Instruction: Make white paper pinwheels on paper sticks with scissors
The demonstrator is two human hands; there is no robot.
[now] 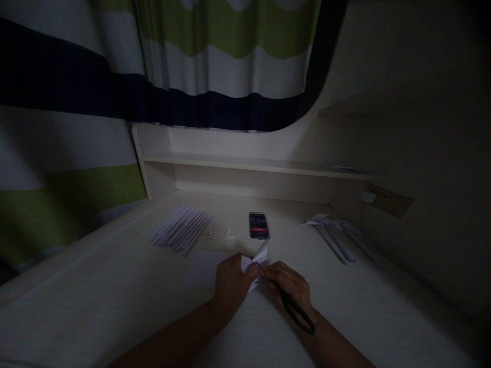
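Left hand (233,278) pinching paper (261,254); right hand (288,282) gripping black-looped tool (286,297) close to it. Paper between hands, over counter (153,299). Phone (259,226) just beyond; tubes (182,230) beyond left hand, flared sticks (339,243) beyond right.

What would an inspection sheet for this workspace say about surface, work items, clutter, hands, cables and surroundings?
Surface: pale tabletop, dimly lit.
Job's things: folded paper; black-looped tool, likely scissors; flat sheet.
Clutter: thin pale sticks laid together at left; small pale bits; phone; paper-topped sticks at right.
Hands: left hand holds the folded paper; right hand grips the black-looped tool.
Cables: white plug at the wall socket; lead too dim to tell.
Surroundings: shelf; striped curtain.
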